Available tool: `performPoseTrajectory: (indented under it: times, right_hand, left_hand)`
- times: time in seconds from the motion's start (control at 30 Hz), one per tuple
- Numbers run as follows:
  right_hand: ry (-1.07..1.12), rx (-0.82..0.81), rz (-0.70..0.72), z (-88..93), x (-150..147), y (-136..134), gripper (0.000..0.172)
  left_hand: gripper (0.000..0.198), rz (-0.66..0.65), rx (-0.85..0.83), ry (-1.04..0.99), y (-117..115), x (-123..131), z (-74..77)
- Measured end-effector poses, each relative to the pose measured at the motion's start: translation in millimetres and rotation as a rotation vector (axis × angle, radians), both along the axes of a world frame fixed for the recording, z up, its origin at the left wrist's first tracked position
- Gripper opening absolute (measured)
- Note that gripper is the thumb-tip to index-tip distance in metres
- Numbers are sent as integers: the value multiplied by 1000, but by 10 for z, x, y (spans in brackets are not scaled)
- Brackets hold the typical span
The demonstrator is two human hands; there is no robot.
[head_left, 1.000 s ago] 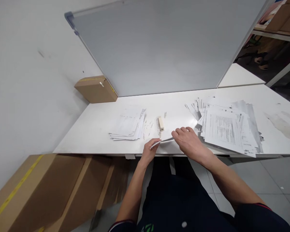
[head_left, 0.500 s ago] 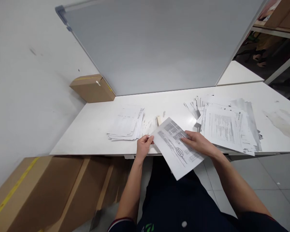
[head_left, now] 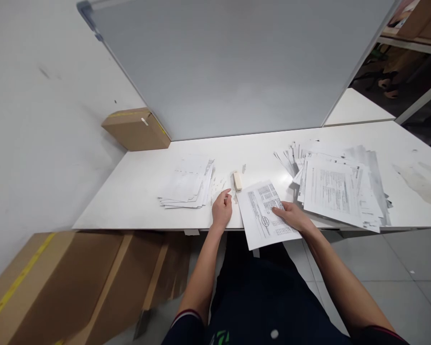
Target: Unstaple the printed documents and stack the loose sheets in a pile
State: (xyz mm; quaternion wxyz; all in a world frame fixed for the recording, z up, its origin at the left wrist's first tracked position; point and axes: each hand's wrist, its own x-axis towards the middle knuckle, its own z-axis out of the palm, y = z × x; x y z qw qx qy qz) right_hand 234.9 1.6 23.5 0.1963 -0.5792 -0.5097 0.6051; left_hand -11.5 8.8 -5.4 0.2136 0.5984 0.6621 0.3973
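Note:
My right hand (head_left: 290, 214) grips a printed sheet of paper (head_left: 256, 215) by its right side, thumb on top and fingers beneath. An oval stamp shows near the middle of the print. The sheet hangs over the table's front edge, tilted. My left hand (head_left: 222, 209) is off the paper, just to its left, with loosely bent fingers and nothing visible in them. Close beyond its fingertips lies a small cream oblong object (head_left: 237, 181), whose kind I cannot make out. A neat stack of papers (head_left: 187, 184) is farther left; a messier pile of printed sheets (head_left: 332, 189) lies to the right.
The white table (head_left: 136, 191) backs onto a large grey-white board (head_left: 237, 72). A cardboard box (head_left: 136, 132) stands at its back left corner. Larger cardboard boxes (head_left: 72, 278) sit below the front left edge. Shelving (head_left: 416, 48) is at the far right.
My left hand has let go of the sheet and moved slightly right and forward, toward the cream object. The sheet, still in my right hand, has turned, leaving more of that object visible.

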Motion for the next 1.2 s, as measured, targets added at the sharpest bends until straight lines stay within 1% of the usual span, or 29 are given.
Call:
performPoseTrajectory:
  times: [0.17,0.27,0.33,0.6,0.7,0.77,0.83,0.9,0.97,1.03,1.1,1.17,1.2]
  right_hand:
    - [-35,2,-18,-50,-10,59,32]
    - [-34,6,-22,-77,-11,64,32]
    - [-33,15,-33,-70,-20,54,32]
    - [-52,47,-77,25,-87,10,27]
    - [-107,120,-82,93,-83,-59,31]
    - [-143,196,-125,190,-45,-128,34]
    - [-148,240,-208,318,41,-184,37]
    - [-143,261,-320,446,189,-194,40]
    - [-187,301,-448,538,398,-147,41]
    - [-285,355,-562,581,649,-60,39]
    - [-373,356,-629,586,912,34,37]
    - [-515,301,-643,581,1143,99,39]
    - [-613,286,-661,581,1232,113,44]
  left_hand:
    - [42,-74,3,241,51,51,35]
    - [47,-97,-41,385,84,70,22]
    - [50,-110,-52,440,100,73,7]
    - [57,-109,-33,533,94,69,-40]
    - [56,-104,4,534,78,66,-63]
    - [52,-96,33,522,74,66,-77]
    - [48,-78,71,483,75,71,-87]
    - [44,-59,127,412,75,83,-92]
    - [41,-50,199,323,61,89,-97]
    - [37,-34,262,245,23,57,-104]
    - [34,16,317,213,-36,-47,-112]
    - [29,123,371,230,-106,-244,-113]
    - [26,199,395,252,-141,-374,-108]
